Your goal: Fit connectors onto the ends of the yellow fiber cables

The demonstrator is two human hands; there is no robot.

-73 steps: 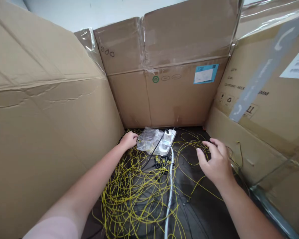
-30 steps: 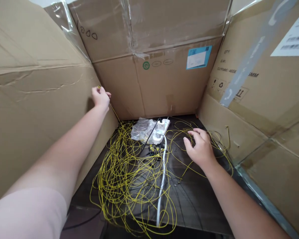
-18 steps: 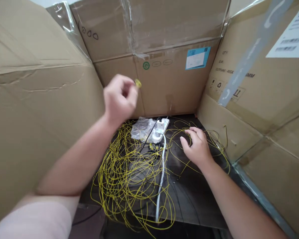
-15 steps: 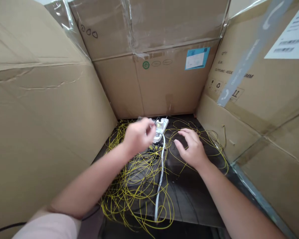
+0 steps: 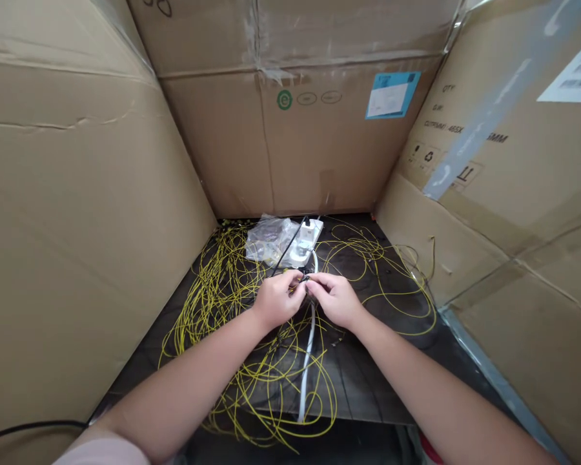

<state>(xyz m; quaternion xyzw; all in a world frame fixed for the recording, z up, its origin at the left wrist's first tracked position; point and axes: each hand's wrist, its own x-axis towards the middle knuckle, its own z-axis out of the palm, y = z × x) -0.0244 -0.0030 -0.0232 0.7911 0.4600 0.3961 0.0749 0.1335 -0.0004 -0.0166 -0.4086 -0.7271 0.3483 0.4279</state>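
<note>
Tall cardboard boxes (image 5: 319, 148) wall in the dark table (image 5: 368, 387) on the left, at the back and on the right, leaving only a narrow floor of it free; a loose tangle of yellow wires (image 5: 232, 303) sprawls over most of that surface, thickest on the left and looping out toward the right box; at the back lie a crumpled clear plastic bag (image 5: 267, 237) and, just beside it, a white power strip (image 5: 306, 240) with a plug in it, its white cable (image 5: 306, 361) running forward between the two forearms to the near edge of the table; a thin black cord (image 5: 285, 248) crosses the bag slantwise. The left hand (image 5: 277, 298) and the right hand (image 5: 334, 298) meet in the middle, just in front of the power strip and above the white cable; their fingertips are pinched together on a small dark connector (image 5: 304, 280), each hand closed on it from its own side, with yellow wire trailing beneath. The connector is mostly covered by the fingers and too small to make out in detail; which wire it belongs to cannot be told; a black cable (image 5: 29, 427) at the lower left is cut off by the frame.
</note>
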